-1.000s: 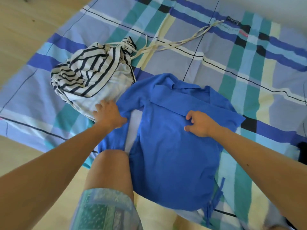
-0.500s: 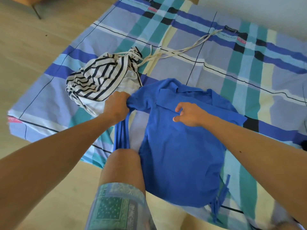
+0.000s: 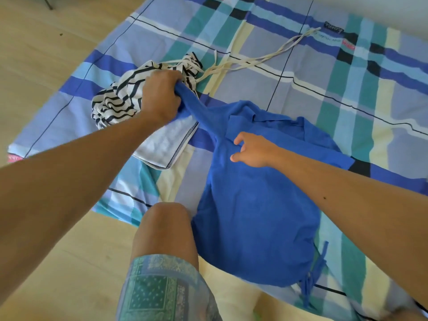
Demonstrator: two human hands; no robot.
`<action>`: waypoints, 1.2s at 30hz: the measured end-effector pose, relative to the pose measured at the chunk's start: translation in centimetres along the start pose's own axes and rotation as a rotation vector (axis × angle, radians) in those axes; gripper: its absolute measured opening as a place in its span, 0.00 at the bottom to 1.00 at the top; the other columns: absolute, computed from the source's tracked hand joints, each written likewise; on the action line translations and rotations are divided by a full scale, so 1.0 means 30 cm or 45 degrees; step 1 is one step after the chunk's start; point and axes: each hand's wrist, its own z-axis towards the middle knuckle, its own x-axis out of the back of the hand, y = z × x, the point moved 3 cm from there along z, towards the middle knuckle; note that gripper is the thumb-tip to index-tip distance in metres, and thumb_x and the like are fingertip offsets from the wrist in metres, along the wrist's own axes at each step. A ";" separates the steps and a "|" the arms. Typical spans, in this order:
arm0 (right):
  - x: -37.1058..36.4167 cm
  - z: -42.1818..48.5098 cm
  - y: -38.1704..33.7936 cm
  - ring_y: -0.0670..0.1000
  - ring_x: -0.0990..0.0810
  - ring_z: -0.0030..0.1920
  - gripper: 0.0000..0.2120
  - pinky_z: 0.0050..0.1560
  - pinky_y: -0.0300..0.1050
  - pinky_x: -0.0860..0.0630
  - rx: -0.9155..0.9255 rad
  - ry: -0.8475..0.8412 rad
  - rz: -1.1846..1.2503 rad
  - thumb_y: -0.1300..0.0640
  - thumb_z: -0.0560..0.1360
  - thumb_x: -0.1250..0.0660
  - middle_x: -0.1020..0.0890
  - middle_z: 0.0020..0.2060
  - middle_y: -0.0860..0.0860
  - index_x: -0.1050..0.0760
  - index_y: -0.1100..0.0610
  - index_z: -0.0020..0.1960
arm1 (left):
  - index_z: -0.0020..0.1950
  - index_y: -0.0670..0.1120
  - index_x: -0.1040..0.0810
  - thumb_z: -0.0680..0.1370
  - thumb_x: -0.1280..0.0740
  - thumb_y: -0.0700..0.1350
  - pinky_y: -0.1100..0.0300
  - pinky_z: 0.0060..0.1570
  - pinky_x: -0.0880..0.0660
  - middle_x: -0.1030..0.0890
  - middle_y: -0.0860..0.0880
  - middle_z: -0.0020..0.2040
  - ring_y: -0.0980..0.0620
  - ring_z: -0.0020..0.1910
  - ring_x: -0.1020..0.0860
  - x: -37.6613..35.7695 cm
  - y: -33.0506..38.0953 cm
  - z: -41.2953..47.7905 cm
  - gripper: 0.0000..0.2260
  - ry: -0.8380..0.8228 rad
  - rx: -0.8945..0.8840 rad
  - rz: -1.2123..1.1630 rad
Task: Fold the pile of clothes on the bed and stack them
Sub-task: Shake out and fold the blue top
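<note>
While left hand (image 3: 159,98) grips shirt (image 3: 254,216) | right hand (image 3: 254,150) loose atop | plaid bed (image 3: 324,77), wooden floor (image 3: 46,42)

Blue collared shirt (image 3: 254,216) flat on the plaid bed (image 3: 347,89), one sleeve (image 3: 199,107) stretched toward a crumpled black-and-white striped garment (image 3: 115,100)

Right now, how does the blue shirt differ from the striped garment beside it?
The blue shirt is plain; the striped garment is white with dark stripes. The blue shirt lies spread mostly flat, while the striped garment sits bunched up. The left hand grips the blue shirt and the right hand rests on it; neither grips the striped garment. Both lie on the checked bed sheet.
</note>
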 end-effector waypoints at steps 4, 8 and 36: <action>-0.028 0.021 -0.022 0.48 0.22 0.53 0.25 0.49 0.43 0.26 -0.039 -0.030 0.202 0.45 0.74 0.29 0.23 0.55 0.48 0.32 0.49 0.68 | 0.41 0.46 0.28 0.65 0.39 0.32 0.49 0.38 0.30 0.25 0.37 0.41 0.34 0.45 0.24 0.057 0.112 0.205 0.11 -0.165 -0.204 0.147; -0.043 0.060 -0.050 0.50 0.22 0.59 0.26 0.63 0.52 0.24 -0.060 0.019 0.464 0.46 0.75 0.29 0.24 0.60 0.49 0.32 0.51 0.69 | 0.52 0.43 0.24 0.68 0.34 0.31 0.50 0.37 0.32 0.23 0.39 0.52 0.34 0.49 0.23 -0.061 0.210 0.138 0.15 -0.543 -0.513 0.541; -0.042 0.008 -0.045 0.46 0.22 0.49 0.26 0.41 0.39 0.27 0.077 0.263 0.650 0.52 0.76 0.30 0.24 0.53 0.48 0.34 0.49 0.71 | 0.38 0.50 0.22 0.78 0.36 0.61 0.49 0.57 0.36 0.24 0.47 0.36 0.41 0.48 0.25 0.018 -0.060 -0.012 0.17 -0.496 0.078 0.641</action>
